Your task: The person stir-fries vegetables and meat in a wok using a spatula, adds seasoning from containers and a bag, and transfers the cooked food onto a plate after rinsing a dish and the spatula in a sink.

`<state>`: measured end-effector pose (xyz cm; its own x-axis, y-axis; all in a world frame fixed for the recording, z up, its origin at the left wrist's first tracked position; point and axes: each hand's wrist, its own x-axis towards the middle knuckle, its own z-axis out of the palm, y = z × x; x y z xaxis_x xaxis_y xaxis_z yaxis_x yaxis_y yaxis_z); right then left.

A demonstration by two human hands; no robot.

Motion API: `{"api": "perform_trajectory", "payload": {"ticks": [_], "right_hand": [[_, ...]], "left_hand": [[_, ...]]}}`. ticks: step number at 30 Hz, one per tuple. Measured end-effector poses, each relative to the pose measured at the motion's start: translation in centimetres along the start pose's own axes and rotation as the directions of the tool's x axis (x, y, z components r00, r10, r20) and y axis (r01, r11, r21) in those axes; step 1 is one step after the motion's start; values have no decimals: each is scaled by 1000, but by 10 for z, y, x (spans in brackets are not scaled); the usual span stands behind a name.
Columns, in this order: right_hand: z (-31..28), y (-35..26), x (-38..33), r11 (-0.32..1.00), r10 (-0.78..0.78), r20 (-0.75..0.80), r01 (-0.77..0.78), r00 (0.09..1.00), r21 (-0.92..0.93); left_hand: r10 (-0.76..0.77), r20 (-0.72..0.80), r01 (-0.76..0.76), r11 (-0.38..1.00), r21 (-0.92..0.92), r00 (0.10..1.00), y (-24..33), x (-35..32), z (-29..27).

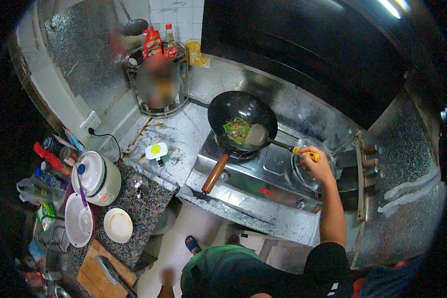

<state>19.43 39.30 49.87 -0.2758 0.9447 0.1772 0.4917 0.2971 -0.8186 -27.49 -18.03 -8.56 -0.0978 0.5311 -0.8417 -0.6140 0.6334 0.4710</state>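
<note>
My right hand [317, 164] is closed around the yellow handle of a wok spatula [257, 135]. Its metal blade rests inside the black wok [221, 109], beside chopped green vegetables [237, 130] mixed with brownish pieces. The wok sits on the left burner of a steel gas stove [273, 161], and its wooden handle points toward me with no hand on it. Low in the picture, left of my body, a blurred shape appears to be my left hand [168, 276]. Its fingers cannot be made out, and it is away from the stove.
A glass lid [310, 171] lies on the stove's right side under my right hand. Left stand a rice cooker [102, 179], a white colander [78, 221], a plate [117, 225] and a cutting board [102, 280] with a knife [115, 275]. A condiment rack [184, 74] fills the back corner.
</note>
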Motion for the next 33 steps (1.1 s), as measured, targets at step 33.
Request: {"api": "perform_trajectory", "payload": {"ticks": [33], "right_hand": [[74,3,56,980,-18,8,16,1000,196]], "left_hand": [[738,96,-437,284,853,668,-15,-15,42]]}}
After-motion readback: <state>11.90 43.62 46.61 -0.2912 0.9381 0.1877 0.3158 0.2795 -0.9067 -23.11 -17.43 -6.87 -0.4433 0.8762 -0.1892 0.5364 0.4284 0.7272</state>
